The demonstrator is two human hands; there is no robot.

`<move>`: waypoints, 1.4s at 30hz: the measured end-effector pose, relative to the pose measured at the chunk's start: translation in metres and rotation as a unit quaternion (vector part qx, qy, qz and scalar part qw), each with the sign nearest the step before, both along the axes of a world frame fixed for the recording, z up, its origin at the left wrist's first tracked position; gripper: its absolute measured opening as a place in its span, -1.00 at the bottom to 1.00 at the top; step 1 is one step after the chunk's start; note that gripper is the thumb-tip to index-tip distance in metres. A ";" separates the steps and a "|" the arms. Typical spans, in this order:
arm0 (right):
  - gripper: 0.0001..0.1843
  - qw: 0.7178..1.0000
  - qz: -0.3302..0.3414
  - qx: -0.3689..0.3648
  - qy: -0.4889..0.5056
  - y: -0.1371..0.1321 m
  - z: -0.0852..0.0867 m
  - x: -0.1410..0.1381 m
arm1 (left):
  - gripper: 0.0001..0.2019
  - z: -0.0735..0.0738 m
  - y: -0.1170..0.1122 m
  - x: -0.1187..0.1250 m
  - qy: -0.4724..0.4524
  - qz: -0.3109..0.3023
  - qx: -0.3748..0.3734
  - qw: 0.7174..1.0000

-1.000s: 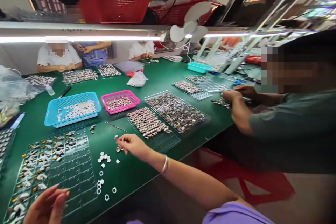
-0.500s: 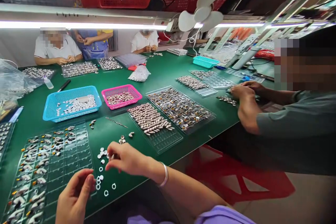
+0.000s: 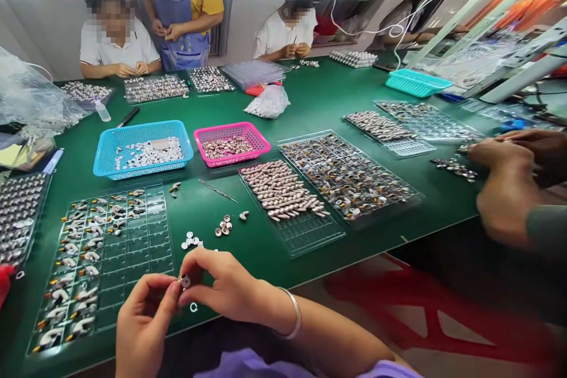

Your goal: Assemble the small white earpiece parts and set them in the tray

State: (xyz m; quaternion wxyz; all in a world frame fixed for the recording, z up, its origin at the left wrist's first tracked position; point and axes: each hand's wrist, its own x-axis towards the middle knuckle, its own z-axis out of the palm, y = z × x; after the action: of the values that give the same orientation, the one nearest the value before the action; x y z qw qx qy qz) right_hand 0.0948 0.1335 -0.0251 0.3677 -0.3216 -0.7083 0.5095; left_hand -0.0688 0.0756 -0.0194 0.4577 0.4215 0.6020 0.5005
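Note:
My right hand (image 3: 221, 283), with a bracelet at the wrist, pinches a small round shiny part (image 3: 185, 281) like an earbud shell between thumb and index finger. Against it, the thumb and fingertips of my left hand (image 3: 148, 313) are closed; whatever they hold is hidden. Below my right fingers lies a small white ring (image 3: 194, 307). White discs (image 3: 190, 241) are scattered just beyond my hands, beside several open metallic cups (image 3: 224, 225) and a lone shell (image 3: 243, 215). To the left, a clear compartment tray (image 3: 133, 260) holds rows of small parts with orange ends.
Behind stand a blue basket (image 3: 100, 156) of white pieces and a pink basket (image 3: 268, 144) of metallic cups. Tweezers (image 3: 218, 191) lie in front. Filled trays (image 3: 305, 236) extend rightward. A co-worker's hands (image 3: 505, 171) work at the right; other people sit and stand across the table.
My right hand has moved left and down from the white discs to meet my left hand, bringing the small shiny part. The camera view has tilted down.

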 end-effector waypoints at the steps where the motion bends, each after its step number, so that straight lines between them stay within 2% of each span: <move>1: -0.77 0.999 -0.010 -0.019 0.034 0.000 0.000 0.000 | -0.73 0.000 0.002 0.000 -0.029 0.005 -0.012 1.000; 4: -0.68 0.992 -0.032 -0.056 0.112 -0.001 -0.002 -0.004 | -0.69 -0.002 0.006 0.004 -0.140 0.011 -0.051 0.989; 7: -0.65 0.984 -0.065 -0.059 0.153 -0.003 -0.007 -0.010 | -0.67 -0.005 0.006 0.009 -0.235 0.015 -0.091 0.968; 11: -0.75 0.980 -0.124 0.037 0.149 -0.006 -0.012 -0.014 | -0.68 -0.007 0.004 0.012 -0.274 0.015 -0.125 0.953; 14: -0.81 0.977 -0.138 0.089 0.139 -0.006 -0.011 -0.013 | -0.67 -0.009 0.004 0.008 -0.229 -0.014 -0.112 0.967; 18: -0.78 0.980 -0.121 0.093 0.126 -0.003 -0.006 -0.010 | -0.72 -0.012 0.002 -0.001 -0.061 -0.001 -0.022 0.998; 20: -0.75 0.984 -0.105 0.049 0.133 -0.003 -0.005 -0.010 | -0.76 -0.011 0.002 -0.006 0.041 0.004 0.057 0.998; 22: -0.72 0.984 -0.095 -0.039 0.147 -0.003 -0.005 -0.012 | -0.81 -0.008 0.002 -0.008 0.126 -0.012 0.135 0.983; 25: -0.71 0.962 -0.058 -0.181 0.198 -0.006 -0.007 -0.014 | -0.78 -0.003 0.003 -0.010 0.199 -0.041 0.191 0.960; 28: -0.73 0.931 -0.005 -0.265 0.250 -0.008 -0.007 -0.015 | -0.76 -0.002 0.002 -0.011 0.198 -0.025 0.190 0.961; 31: -0.66 0.906 0.031 -0.327 0.266 -0.009 -0.006 -0.015 | -0.75 -0.007 -0.001 -0.012 0.157 -0.007 0.177 0.971; 35: -0.58 0.889 0.044 -0.371 0.266 -0.009 -0.007 -0.018 | -0.76 -0.012 -0.005 -0.011 0.125 0.021 0.176 0.976; 38: -0.59 0.896 0.023 -0.359 0.259 -0.013 -0.007 -0.021 | -0.80 -0.012 -0.005 -0.009 0.102 0.045 0.159 0.981; 40: -0.65 0.920 -0.004 -0.311 0.237 -0.015 -0.005 -0.023 | -0.85 -0.011 -0.005 -0.009 0.064 0.058 0.132 0.988; 42: -0.74 0.953 -0.040 -0.227 0.194 -0.017 -0.002 -0.023 | -0.85 -0.010 -0.004 -0.008 0.006 0.073 0.087 0.993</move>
State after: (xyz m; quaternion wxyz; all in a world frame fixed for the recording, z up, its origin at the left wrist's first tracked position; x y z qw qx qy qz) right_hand 0.0723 0.1162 -0.0272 0.4359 -0.3195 -0.4753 0.6943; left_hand -0.0767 0.0713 -0.0295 0.3776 0.4176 0.5880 0.5808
